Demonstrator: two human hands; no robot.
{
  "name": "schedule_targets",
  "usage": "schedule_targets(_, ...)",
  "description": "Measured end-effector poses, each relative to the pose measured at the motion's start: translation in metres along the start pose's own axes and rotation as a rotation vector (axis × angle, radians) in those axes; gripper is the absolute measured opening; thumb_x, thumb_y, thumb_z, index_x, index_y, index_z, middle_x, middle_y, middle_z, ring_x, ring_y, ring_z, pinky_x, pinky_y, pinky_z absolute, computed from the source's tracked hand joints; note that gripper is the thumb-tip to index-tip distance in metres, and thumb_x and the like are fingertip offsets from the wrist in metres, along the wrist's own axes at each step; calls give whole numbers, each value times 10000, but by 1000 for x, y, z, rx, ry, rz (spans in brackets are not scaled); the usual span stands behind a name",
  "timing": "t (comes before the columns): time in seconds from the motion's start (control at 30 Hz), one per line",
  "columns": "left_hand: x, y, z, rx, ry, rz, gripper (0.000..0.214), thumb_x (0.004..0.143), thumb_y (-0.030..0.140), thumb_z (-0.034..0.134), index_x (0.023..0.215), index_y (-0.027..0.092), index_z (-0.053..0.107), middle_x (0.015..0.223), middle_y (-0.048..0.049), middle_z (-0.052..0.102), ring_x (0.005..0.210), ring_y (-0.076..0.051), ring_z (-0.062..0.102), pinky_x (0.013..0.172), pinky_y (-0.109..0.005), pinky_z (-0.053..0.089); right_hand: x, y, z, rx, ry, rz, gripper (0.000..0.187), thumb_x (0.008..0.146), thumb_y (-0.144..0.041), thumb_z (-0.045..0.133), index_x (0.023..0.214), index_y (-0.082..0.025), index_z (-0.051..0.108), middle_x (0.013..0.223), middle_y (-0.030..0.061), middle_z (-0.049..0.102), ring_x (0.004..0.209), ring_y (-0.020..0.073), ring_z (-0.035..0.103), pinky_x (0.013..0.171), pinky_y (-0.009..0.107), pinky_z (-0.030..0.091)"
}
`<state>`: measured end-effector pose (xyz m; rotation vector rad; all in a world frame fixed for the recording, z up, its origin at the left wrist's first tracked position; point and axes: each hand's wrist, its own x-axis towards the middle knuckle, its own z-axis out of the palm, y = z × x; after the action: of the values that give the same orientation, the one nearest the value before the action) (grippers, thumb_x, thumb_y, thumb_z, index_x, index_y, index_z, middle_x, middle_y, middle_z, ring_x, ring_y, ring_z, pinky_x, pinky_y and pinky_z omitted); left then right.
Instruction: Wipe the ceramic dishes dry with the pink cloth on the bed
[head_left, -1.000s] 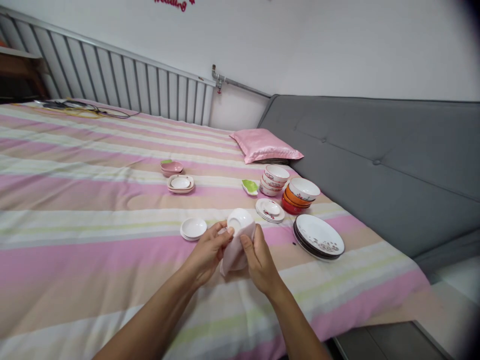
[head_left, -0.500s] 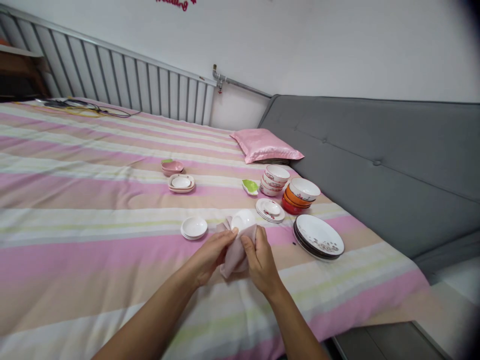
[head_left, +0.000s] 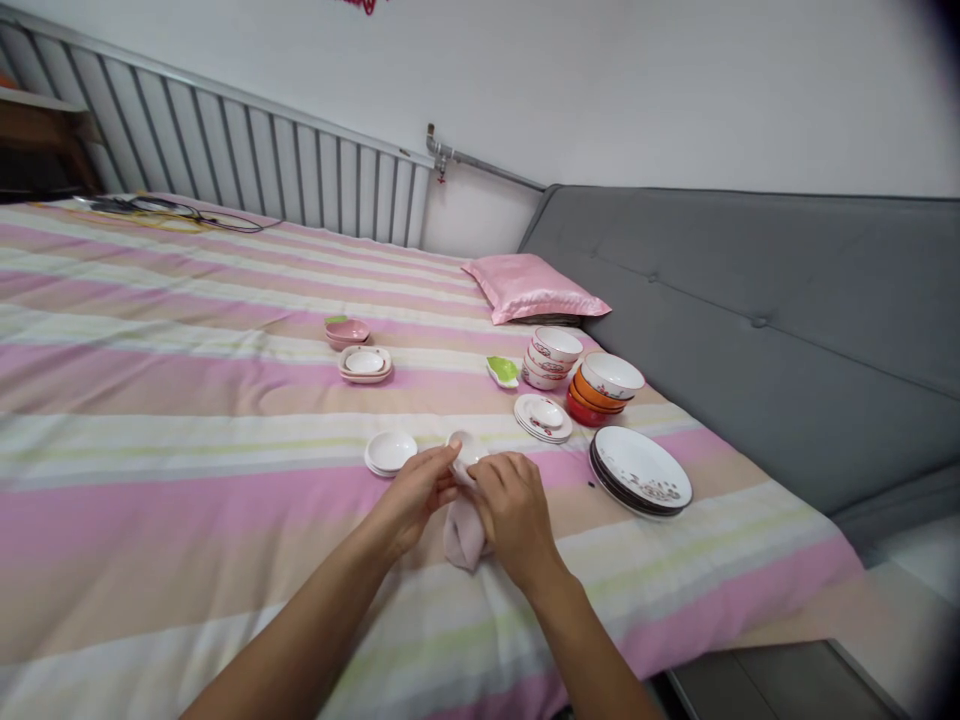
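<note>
A small white dish [head_left: 466,446] is held up above the bed, its rim pinched between the thumb and fingers of my left hand [head_left: 420,492]. My right hand [head_left: 519,512] is closed on a pale pinkish cloth [head_left: 464,537] at the dish's right side. The cloth hangs down between my hands, and part of it is hidden by my right fingers. Just left of my left hand sit stacked white saucers [head_left: 391,452]. Beyond my right hand, a small round dish rests on a stack of small plates [head_left: 543,416].
On the striped bedspread [head_left: 187,540] stand large plates [head_left: 643,468], orange and red bowls [head_left: 604,392], patterned bowls [head_left: 553,358], a green leaf-shaped dish [head_left: 502,372], square dishes [head_left: 365,364] and pink dishes [head_left: 347,332]. Behind are a pink pillow [head_left: 536,287] and a grey headboard [head_left: 750,290].
My right hand has turned over, its back now facing up. The dish has tilted and shifted slightly left, and the cloth has bunched lower beneath it.
</note>
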<state>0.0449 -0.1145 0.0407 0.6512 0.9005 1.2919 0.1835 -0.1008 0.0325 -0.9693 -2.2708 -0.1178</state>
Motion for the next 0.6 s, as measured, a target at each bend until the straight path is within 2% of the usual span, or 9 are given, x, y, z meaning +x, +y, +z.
schedule_targets(0.1,4,3,-4,-68,19,24,266,753,394,636,850,147,624,806,-38,638,780,-131,597,775,-265,486,-4,5,0,116,71,94,206,851,-103,444,957,-201,592,911,48,611,876,193,505,772,317,380)
schedule_targets(0.2,7,9,-9,-138,85,69,260,774,343,626,946,148,639,937,-65,659,876,-155,609,836,-292,498,-5,18,3,219,139,267,222,816,-87,429,918,-188,599,904,57,606,863,184,533,760,297,408)
schedule_targets(0.33,10,15,-14,-237,112,120,227,802,285,603,983,155,643,1059,-66,645,949,-163,604,868,-301,510,10,45,9,232,163,493,129,782,-193,488,851,-179,597,806,46,609,750,189,543,695,302,421)
schedule_targets(0.4,11,16,-16,-259,109,129,200,801,261,607,963,152,652,1045,-60,649,942,-160,607,866,-293,516,26,55,11,271,160,573,179,783,-267,507,907,-171,593,847,60,627,762,196,559,717,316,428)
schedule_targets(0.5,14,15,-19,-277,126,151,170,789,245,621,928,157,665,1026,-50,656,928,-153,612,850,-272,525,51,59,10,446,46,608,450,764,-391,545,1139,-146,505,1115,130,584,904,209,581,767,319,444)
schedule_targets(0.57,16,14,-21,-287,152,168,168,777,256,635,916,168,670,1033,-43,658,933,-154,613,846,-265,528,62,53,7,459,-39,583,469,764,-453,541,1127,-158,516,1161,131,561,971,214,566,807,320,431)
schedule_targets(0.6,17,14,-22,-287,159,172,176,771,266,641,918,174,671,1043,-41,658,946,-158,612,851,-266,527,65,48,5,481,-95,576,413,789,-471,503,1063,-165,549,1073,110,602,927,202,580,787,309,434)
